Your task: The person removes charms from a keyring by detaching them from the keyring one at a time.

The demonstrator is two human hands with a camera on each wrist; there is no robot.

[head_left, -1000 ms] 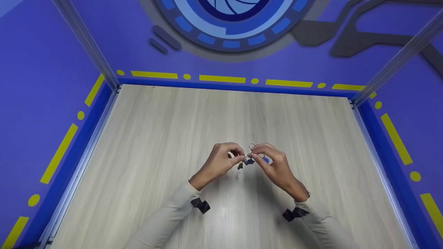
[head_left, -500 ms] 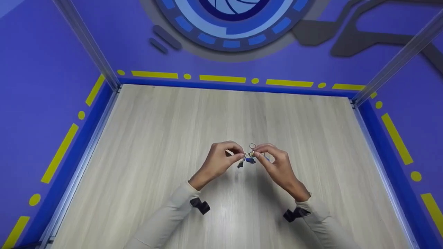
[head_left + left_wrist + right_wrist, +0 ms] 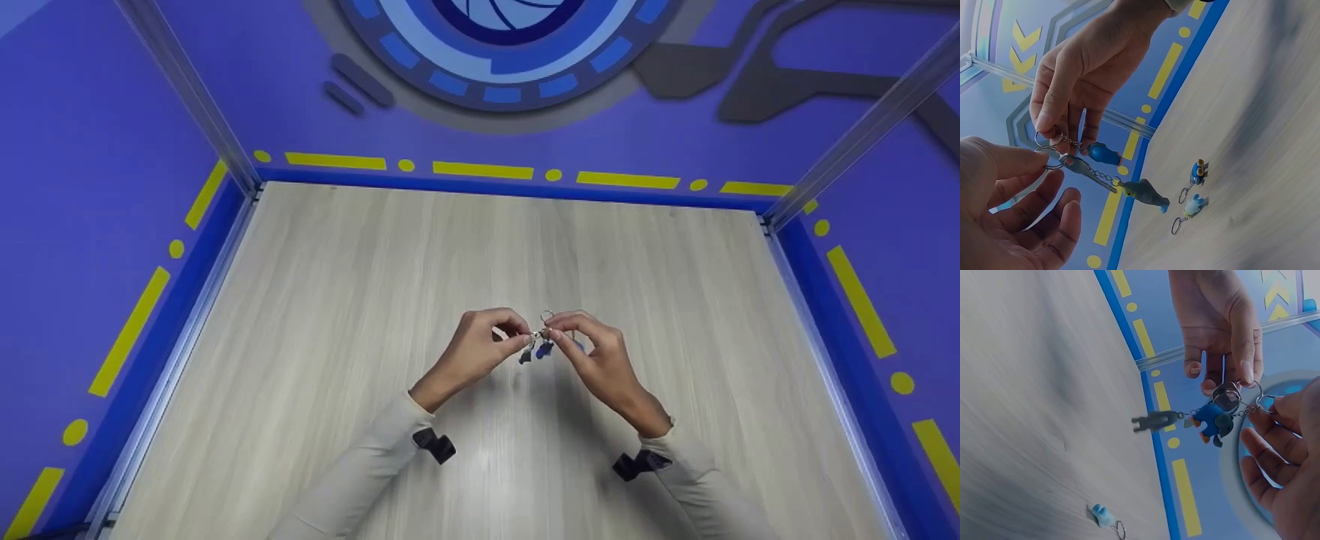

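My left hand (image 3: 480,345) pinches a metal split ring between thumb and forefinger, its other fingers loosely bent. A key (image 3: 1079,167) hangs at that ring, and a grey-green figure keychain (image 3: 1145,192) dangles on a short chain. Facing it, my right hand (image 3: 604,356) pinches the ring of a blue figure keychain (image 3: 1210,421). The two rings meet between the fingertips, close together above the table. Fingers partly hide where they join.
On the wooden table (image 3: 360,262) under the hands lie a blue-and-orange keychain (image 3: 1196,173) and a light blue keychain (image 3: 1194,206), each with a ring. Purple-blue panels (image 3: 480,142) with yellow marks enclose the table at the back and sides.
Both hands stay nearly in place, still pinching the rings. The hanging figures have swung and turned slightly between the fingertips.
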